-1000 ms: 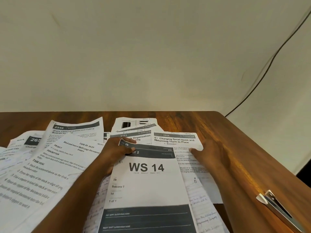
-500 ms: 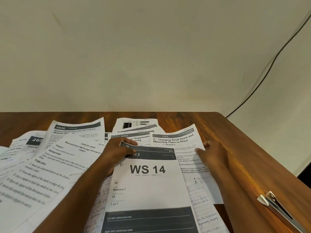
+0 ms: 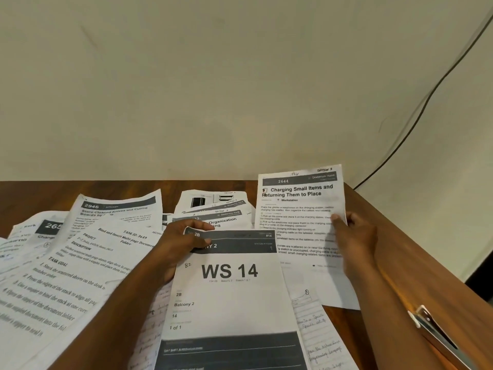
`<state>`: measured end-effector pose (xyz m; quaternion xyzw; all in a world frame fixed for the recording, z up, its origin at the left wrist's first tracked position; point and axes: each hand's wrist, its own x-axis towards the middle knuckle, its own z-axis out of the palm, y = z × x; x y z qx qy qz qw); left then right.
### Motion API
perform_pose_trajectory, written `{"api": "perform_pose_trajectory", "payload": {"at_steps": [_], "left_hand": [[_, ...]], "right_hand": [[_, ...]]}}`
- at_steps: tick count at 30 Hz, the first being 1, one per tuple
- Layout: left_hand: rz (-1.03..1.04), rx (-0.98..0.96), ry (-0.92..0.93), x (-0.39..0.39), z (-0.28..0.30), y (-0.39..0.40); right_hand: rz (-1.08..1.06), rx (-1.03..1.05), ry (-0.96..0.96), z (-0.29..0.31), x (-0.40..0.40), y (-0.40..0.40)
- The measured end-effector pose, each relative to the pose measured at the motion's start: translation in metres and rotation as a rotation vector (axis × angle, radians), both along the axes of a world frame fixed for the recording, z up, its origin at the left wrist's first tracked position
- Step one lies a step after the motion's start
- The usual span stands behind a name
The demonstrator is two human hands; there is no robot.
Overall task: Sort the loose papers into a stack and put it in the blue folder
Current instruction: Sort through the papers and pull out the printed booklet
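Observation:
Loose printed and handwritten papers (image 3: 80,265) lie spread over the wooden table (image 3: 394,252). My left hand (image 3: 181,244) grips the top left corner of the "WS 14" sheet (image 3: 229,297), thumb over its dark header. My right hand (image 3: 352,239) pinches the right edge of the "Charging Small Items" sheet (image 3: 298,209), whose top end is raised off the table and tilted toward me. More sheets (image 3: 213,206) lie behind the "WS 14" sheet. A lined handwritten page (image 3: 320,332) pokes out under it at lower right. No blue folder is in view.
A metal clip (image 3: 437,335) lies on the table at the lower right, near my right forearm. The table's right edge runs diagonally close to my right hand. A dark cable (image 3: 426,97) hangs down the cream wall behind.
My right hand has lifted the "Charging Small Items" sheet from flat on the table to raised and upright. My left hand has stayed on the "WS 14" sheet.

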<state>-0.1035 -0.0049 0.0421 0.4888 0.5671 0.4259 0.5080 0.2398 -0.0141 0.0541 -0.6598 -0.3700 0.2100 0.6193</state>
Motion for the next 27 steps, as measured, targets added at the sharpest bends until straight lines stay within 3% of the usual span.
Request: {"api": "perform_pose_trajectory", "payload": {"at_steps": [3, 9, 20, 24, 27], "left_hand": [[0.003, -0.012, -0.042, -0.001, 0.001, -0.001], [0.003, -0.021, -0.077, 0.0, 0.002, -0.001], [-0.011, -0.028, -0.14, -0.002, 0.003, -0.003], [-0.006, -0.021, -0.136, -0.003, 0.002, -0.002], [-0.007, -0.016, -0.124, -0.004, 0.001, -0.002]], "right_hand": [[0.094, -0.02, 0.119, -0.001, 0.006, 0.001], [0.138, -0.005, 0.169, 0.004, 0.007, 0.0], [-0.107, 0.42, 0.333, 0.025, 0.006, -0.007], [-0.078, 0.393, 0.349, 0.026, 0.003, -0.009], [0.002, 0.237, 0.36, 0.021, 0.004, -0.006]]}}
